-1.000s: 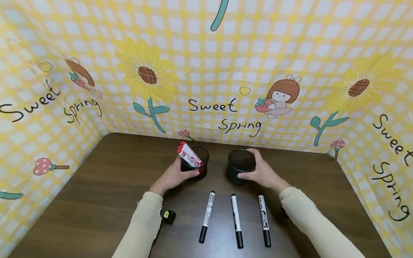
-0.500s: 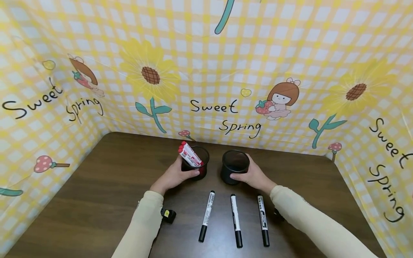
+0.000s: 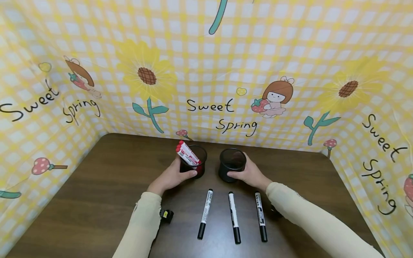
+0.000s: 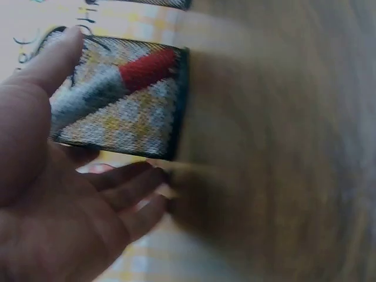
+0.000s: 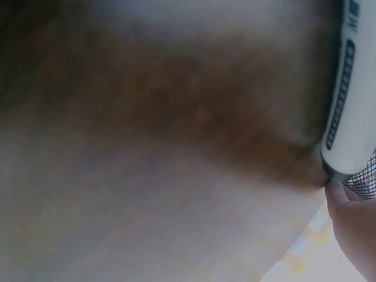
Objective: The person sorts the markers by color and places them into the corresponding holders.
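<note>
Toward the back of the table stand two black mesh cups. My left hand (image 3: 172,176) grips the left cup (image 3: 200,171), its thumb on the front wall; several red-capped white markers (image 3: 188,153) lean inside it. The left wrist view shows a red-and-white marker (image 4: 111,88) through the mesh. My right hand (image 3: 251,172) holds the right cup (image 3: 226,172) from its right side, thumb across the front; I see no marker in it. Nearer the front lie three black-capped white markers, the left (image 3: 205,214), middle (image 3: 234,217) and right (image 3: 261,216) ones.
The brown wooden table (image 3: 96,186) is bordered at the back and sides by a yellow checked cloth (image 3: 200,64). A small black device (image 3: 167,216) sits at my left wrist. Part of a white marker (image 5: 355,100) looms close in the right wrist view.
My right hand has moved left with the right cup, bringing it nearer to the left cup. My left hand keeps its grip. The head view has shifted slightly.
</note>
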`<state>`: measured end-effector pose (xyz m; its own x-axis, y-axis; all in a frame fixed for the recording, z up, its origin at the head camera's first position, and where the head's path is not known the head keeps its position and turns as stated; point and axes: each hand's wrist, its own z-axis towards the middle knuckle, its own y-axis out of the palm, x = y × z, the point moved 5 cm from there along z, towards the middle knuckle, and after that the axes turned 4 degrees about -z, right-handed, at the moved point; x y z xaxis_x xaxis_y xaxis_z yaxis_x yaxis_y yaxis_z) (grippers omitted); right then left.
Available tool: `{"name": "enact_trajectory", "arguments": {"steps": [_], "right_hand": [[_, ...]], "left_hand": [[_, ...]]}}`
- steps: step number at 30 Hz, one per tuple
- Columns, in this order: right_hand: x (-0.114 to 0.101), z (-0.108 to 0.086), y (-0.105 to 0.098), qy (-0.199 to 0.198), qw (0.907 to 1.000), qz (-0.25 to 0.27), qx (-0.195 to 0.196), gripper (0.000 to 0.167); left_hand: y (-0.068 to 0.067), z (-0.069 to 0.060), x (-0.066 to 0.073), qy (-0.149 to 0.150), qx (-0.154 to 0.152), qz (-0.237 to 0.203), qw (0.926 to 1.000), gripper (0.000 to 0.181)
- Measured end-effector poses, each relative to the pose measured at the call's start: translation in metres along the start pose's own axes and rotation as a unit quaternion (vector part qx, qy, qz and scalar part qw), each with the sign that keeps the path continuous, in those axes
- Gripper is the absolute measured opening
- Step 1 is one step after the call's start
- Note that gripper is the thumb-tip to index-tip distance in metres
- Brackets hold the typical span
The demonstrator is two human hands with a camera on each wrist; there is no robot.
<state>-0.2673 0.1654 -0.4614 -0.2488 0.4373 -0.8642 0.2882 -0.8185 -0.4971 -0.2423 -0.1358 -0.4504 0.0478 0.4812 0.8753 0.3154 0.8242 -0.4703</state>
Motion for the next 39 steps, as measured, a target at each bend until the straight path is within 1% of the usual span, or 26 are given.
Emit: {"name": "enact_trajectory", "arguments": {"steps": [3,5,7,9,10,12,14,16,17,19,22,25,26,29,30,33,36,37,39], "right_hand": [[-0.002,0.0,0.001,-0.006,1.0,0.002,-0.003,0.082],[-0.004,0.0,0.001,-0.008,1.0,0.001,0.001,0.082],[-0.005,-0.001,0.0,-0.005,1.0,0.005,0.005,0.081],[-0.005,-0.002,0.0,-0.003,0.9999,0.005,0.009,0.081],[-0.004,-0.002,0.0,-0.003,1.0,0.005,0.008,0.081],[-0.003,-0.003,0.0,-0.001,1.0,0.001,0.006,0.081],[-0.001,-0.003,0.001,0.002,1.0,-0.002,0.003,0.081],[-0.001,-0.002,0.002,0.003,1.0,-0.002,-0.001,0.08],[-0.001,-0.002,0.002,0.003,1.0,-0.003,-0.002,0.08],[-0.002,-0.002,0.002,0.0,1.0,0.001,-0.005,0.08],[-0.006,-0.001,0.001,-0.002,0.9999,0.009,-0.005,0.079],[-0.007,-0.001,0.0,0.0,0.9999,0.011,-0.005,0.079],[-0.007,-0.001,0.0,0.0,0.9999,0.01,-0.005,0.079],[-0.007,0.0,0.0,0.0,1.0,0.007,-0.006,0.079],[-0.007,0.0,0.0,0.0,1.0,0.006,-0.007,0.08],[-0.007,0.0,0.0,0.001,0.9999,0.009,-0.008,0.081],[-0.007,0.0,0.0,0.003,0.9999,0.01,-0.009,0.081],[-0.007,0.0,0.0,0.003,0.9999,0.009,-0.01,0.081],[-0.007,0.0,0.0,0.002,0.9999,0.007,-0.01,0.081]], "left_hand": [[-0.001,-0.01,0.005,-0.019,-0.004,0.028,0.9994,0.101],[-0.001,-0.017,0.01,-0.044,0.0,0.054,0.9976,0.095],[0.0,-0.025,0.015,-0.067,0.005,0.093,0.9933,0.089],[0.005,-0.033,0.021,-0.083,0.007,0.139,0.9868,0.083],[0.009,-0.037,0.024,-0.087,0.005,0.163,0.9827,0.079],[0.02,-0.045,0.032,-0.079,-0.001,0.203,0.9759,0.068],[0.033,-0.052,0.039,-0.067,-0.01,0.229,0.9712,0.059],[0.046,-0.057,0.047,-0.056,-0.019,0.243,0.9682,0.054],[0.053,-0.06,0.05,-0.053,-0.021,0.25,0.9667,0.053],[0.064,-0.063,0.056,-0.056,-0.023,0.261,0.9634,0.056],[0.08,-0.065,0.061,-0.074,-0.026,0.282,0.9562,0.065],[0.093,-0.065,0.065,-0.082,-0.026,0.3,0.9502,0.069],[0.096,-0.065,0.066,-0.08,-0.024,0.302,0.9495,0.067],[0.105,-0.065,0.071,-0.064,-0.008,0.32,0.9453,0.052],[0.107,-0.065,0.073,-0.057,-0.002,0.328,0.9428,0.047],[0.112,-0.067,0.078,-0.026,0.024,0.362,0.9315,0.028],[0.114,-0.07,0.08,-0.001,0.046,0.387,0.9211,0.014],[0.114,-0.071,0.08,0.008,0.055,0.392,0.9183,0.012],[0.113,-0.072,0.08,0.022,0.067,0.395,0.9158,0.014]]}}
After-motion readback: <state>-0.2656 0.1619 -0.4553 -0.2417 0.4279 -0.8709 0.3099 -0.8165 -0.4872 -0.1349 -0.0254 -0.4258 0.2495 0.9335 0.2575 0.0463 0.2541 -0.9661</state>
